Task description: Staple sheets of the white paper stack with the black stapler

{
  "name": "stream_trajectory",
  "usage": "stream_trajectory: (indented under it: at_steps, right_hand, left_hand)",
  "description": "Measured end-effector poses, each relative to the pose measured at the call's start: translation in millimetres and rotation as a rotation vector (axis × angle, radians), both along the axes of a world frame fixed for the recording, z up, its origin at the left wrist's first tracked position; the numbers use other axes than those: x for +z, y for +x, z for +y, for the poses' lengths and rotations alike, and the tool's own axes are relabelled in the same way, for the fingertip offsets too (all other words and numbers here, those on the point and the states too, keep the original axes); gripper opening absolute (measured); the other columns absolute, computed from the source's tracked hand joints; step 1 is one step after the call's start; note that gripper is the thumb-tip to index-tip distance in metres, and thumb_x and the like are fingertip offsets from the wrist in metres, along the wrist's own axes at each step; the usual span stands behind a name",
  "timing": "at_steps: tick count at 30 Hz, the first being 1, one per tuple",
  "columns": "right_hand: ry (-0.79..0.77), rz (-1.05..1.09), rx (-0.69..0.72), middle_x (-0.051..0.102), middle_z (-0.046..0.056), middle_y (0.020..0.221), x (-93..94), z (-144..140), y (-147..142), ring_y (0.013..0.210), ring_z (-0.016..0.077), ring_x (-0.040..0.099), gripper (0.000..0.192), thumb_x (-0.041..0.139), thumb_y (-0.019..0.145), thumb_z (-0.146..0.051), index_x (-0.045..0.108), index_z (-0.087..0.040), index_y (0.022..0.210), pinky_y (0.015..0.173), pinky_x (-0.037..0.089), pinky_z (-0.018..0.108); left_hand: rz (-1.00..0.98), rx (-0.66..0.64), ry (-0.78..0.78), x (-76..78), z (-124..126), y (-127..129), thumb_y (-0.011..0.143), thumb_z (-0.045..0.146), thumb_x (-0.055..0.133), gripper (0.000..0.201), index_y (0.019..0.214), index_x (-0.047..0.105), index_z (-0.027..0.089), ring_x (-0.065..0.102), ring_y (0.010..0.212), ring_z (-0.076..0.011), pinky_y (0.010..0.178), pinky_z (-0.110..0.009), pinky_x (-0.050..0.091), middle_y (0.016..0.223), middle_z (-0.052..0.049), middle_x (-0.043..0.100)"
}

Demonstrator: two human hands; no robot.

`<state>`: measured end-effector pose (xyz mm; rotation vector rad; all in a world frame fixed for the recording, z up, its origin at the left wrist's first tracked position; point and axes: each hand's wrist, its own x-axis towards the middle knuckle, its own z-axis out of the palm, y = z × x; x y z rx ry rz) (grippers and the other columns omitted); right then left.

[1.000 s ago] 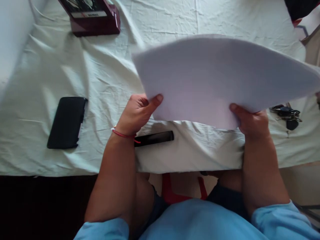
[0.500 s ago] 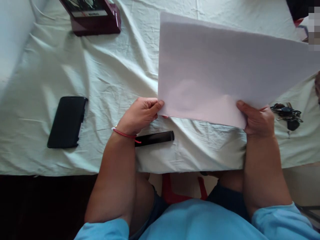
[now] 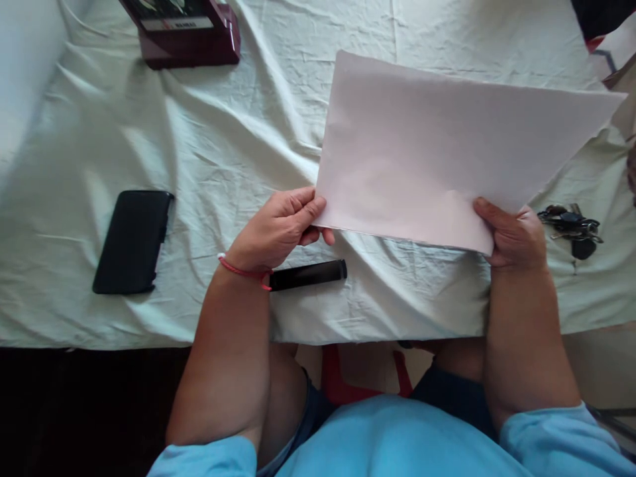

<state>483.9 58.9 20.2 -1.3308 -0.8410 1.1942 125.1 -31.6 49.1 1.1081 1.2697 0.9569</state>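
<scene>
A white sheet of paper (image 3: 437, 146), perhaps several in a stack, is held up over the cloth-covered table, its far side tilted. At its near left corner my left hand (image 3: 283, 222) pinches the edge between thumb and fingers. My right hand (image 3: 517, 235) grips the near right corner, thumb on top and fingers hidden beneath. Under my left wrist lies a slim black glossy object (image 3: 311, 274), partly covered by the wrist; its kind is unclear. A bunch of keys (image 3: 574, 226) rests just right of my right hand.
A black phone case or phone (image 3: 133, 242) lies on the pale green tablecloth (image 3: 213, 152) at the left. A dark maroon stand with a picture (image 3: 191, 50) is at the back left. The table's near edge runs in front of my lap, above a red stool (image 3: 342, 381).
The paper's far edge has tipped down and toward me, and its far right corner has come into view. My left fingers have shifted slightly at the corner.
</scene>
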Motion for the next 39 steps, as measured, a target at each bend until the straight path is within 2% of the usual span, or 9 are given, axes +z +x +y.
stream_trajectory:
  at_steps: [4, 9, 15, 20, 24, 29, 35, 39]
  right_hand:
    - [0.024, 0.016, -0.002, 0.088, 0.012, 0.113, 0.3, 0, 0, 0.096, 0.0244, 0.082, 0.066, 0.113, 0.047, -0.032, 0.084, -0.014, 0.103, 0.083, 0.076, 0.035]
    - [0.020, 0.017, 0.008, 0.088, 0.012, 0.115, 1.0, 0, 0, 0.099, 0.0253, 0.083, 0.064, 0.113, 0.047, -0.033, 0.083, -0.017, 0.101, 0.089, 0.076, 0.039]
    - [0.036, 0.017, 0.002, 0.089, 0.010, 0.113, 2.1, -1, -2, 0.097, 0.0243, 0.083, 0.059, 0.113, 0.047, -0.033, 0.083, -0.018, 0.095, 0.086, 0.076, 0.037]
    - [0.039, 0.020, 0.000, 0.089, 0.010, 0.112, 1.8, -1, -2, 0.097, 0.0242, 0.083, 0.060, 0.114, 0.047, -0.033, 0.083, -0.018, 0.096, 0.086, 0.077, 0.036]
    - [0.024, 0.015, -0.001, 0.088, 0.010, 0.113, 0.5, -1, -1, 0.098, 0.0253, 0.084, 0.064, 0.115, 0.046, -0.035, 0.083, -0.017, 0.098, 0.087, 0.077, 0.038]
    - [-0.051, -0.022, 0.008, 0.088, 0.012, 0.114, -4.5, 3, 9, 0.095, 0.0237, 0.083, 0.069, 0.116, 0.043, -0.031, 0.083, -0.015, 0.101, 0.082, 0.074, 0.032]
    - [-0.130, -0.091, 0.053, 0.088, 0.010, 0.105, -5.8, 6, 22, 0.085, 0.0225, 0.081, 0.066, 0.117, 0.043, -0.031, 0.085, -0.016, 0.098, 0.072, 0.071, 0.031]
    - [-0.177, -0.115, 0.093, 0.089, 0.010, 0.102, -2.1, 3, 24, 0.081, 0.0223, 0.081, 0.063, 0.118, 0.044, -0.033, 0.086, -0.017, 0.096, 0.066, 0.070, 0.029]
  left_hand:
    - [-0.046, -0.016, 0.014, 0.0, -1, 2, 0.098, 0.067, 0.088, 0.047, 0.095, 0.074, 0.023, 0.055, 0.059, -0.0139, 0.052, -0.027, 0.039, 0.069, -0.001, 0.065]
    - [-0.135, -0.023, 0.061, 4.2, 1, 5, 0.092, 0.052, 0.097, 0.039, 0.095, 0.073, 0.021, 0.047, 0.060, -0.0090, 0.052, -0.026, 0.039, 0.081, 0.001, 0.061]
    - [-0.182, 0.001, 0.074, 1.8, 0, 5, 0.089, 0.051, 0.100, 0.041, 0.106, 0.074, 0.024, 0.042, 0.063, -0.0111, 0.052, -0.028, 0.037, 0.084, 0.001, 0.059]
    - [-0.178, 0.004, 0.068, 2.5, -2, 5, 0.092, 0.057, 0.098, 0.043, 0.106, 0.072, 0.025, 0.040, 0.064, -0.0124, 0.053, -0.028, 0.036, 0.082, 0.002, 0.056]
    - [-0.178, 0.002, 0.068, 4.5, -2, 5, 0.091, 0.050, 0.098, 0.040, 0.105, 0.073, 0.023, 0.043, 0.063, -0.0100, 0.053, -0.026, 0.036, 0.085, 0.002, 0.058]
    - [-0.003, 0.050, -0.019, 1.3, 0, -1, 0.096, 0.043, 0.089, 0.028, 0.099, 0.071, 0.021, 0.058, 0.064, -0.0127, 0.057, -0.025, 0.043, 0.080, 0.000, 0.067]
    - [0.299, -0.124, -0.103, -3.7, 0, -5, 0.091, 0.043, 0.085, 0.027, 0.083, 0.069, 0.023, 0.071, 0.068, -0.0205, 0.064, -0.029, 0.050, 0.073, -0.004, 0.079]
    - [0.377, -0.145, -0.144, -0.2, 0, -4, 0.086, 0.044, 0.086, 0.025, 0.081, 0.071, 0.024, 0.071, 0.067, -0.0228, 0.060, -0.029, 0.047, 0.073, -0.004, 0.082]
